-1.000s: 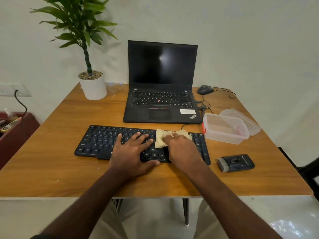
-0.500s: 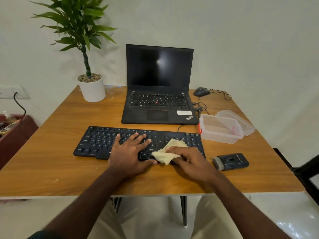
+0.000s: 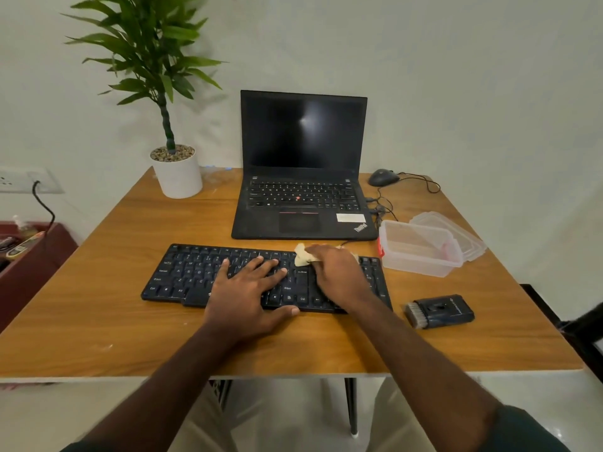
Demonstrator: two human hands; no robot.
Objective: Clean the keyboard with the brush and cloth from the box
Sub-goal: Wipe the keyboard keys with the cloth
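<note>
A black keyboard (image 3: 189, 272) lies across the middle of the wooden table (image 3: 98, 305). My left hand (image 3: 248, 288) rests flat on its middle keys with the fingers spread. My right hand (image 3: 339, 275) covers a cream cloth (image 3: 301, 256) with bent fingers and holds it against the far row of keys, right of centre; only a bunched corner of the cloth shows. The dark brush (image 3: 439, 311) lies on the table to the right of the keyboard, bristles pointing left. The clear plastic box (image 3: 421, 249) stands open behind the brush.
An open black laptop (image 3: 303, 177) sits just behind the keyboard. The box's lid (image 3: 456, 230) lies behind the box, near the right table edge. A wired mouse (image 3: 383, 177) and cables are at the back right. A white plant pot (image 3: 177, 174) stands at the back left.
My right hand has swept the cloth from the keyboard's near edge up to its far row. My left hand has stayed on the middle keys.
</note>
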